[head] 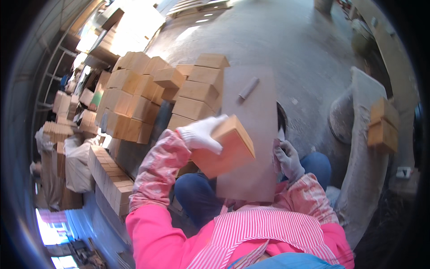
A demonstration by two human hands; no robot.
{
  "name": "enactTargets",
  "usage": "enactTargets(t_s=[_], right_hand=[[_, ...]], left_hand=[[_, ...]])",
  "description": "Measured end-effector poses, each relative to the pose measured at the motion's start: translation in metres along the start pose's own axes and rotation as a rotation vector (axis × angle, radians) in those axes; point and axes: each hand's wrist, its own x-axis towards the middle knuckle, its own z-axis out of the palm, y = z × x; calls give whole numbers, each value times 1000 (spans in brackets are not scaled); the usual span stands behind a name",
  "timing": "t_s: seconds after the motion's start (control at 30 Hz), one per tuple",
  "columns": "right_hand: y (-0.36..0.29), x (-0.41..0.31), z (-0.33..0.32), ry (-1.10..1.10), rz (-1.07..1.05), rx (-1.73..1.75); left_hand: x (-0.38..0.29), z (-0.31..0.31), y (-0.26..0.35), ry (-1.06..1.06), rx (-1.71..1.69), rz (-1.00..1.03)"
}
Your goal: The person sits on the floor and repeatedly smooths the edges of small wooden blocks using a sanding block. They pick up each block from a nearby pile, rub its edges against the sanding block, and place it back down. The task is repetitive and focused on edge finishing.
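My left hand (201, 136), in a white knitted glove, grips a light wooden box (226, 153) by its upper side. The box is held tilted over the left edge of a flat brown board (253, 124) in front of my body. In a greyish glove, my right hand (290, 159) holds a narrow brownish block (276, 155), which looks like a sanding block, beside the board's right edge. A similar oblong block (249, 89) lies on the far part of the board.
Wooden boxes (198, 87) are stacked just left of the board, with more stacks (126, 101) beyond. Two wooden pieces (383, 126) rest on a cloth-covered bench (364, 161) at right. A round container (341, 116) stands beside it on the concrete floor (302, 64). A pallet (198, 6) lies far ahead.
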Motion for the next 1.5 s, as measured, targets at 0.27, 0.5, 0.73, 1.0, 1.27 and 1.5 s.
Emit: enactTargets(t_s=[0.27, 0.5, 0.73, 1.0, 1.27, 1.5], right_hand=[[-34, -35, -12, 9, 44, -76], [-61, -32, 15, -94, 174, -187], [-74, -35, 26, -12, 146, -590], [-112, 43, 67, 76, -310, -971], [-77, 3, 33, -144, 215, -371], [-82, 34, 43, -73, 148, -493]], left_hand=[[56, 60, 18, -278, -399, -74], [13, 130, 78, 568, 562, 182], [18, 140, 79, 565, 432, 164], [20, 137, 80, 572, 384, 171], [21, 141, 71, 685, 423, 295], [16, 137, 79, 543, 426, 169]])
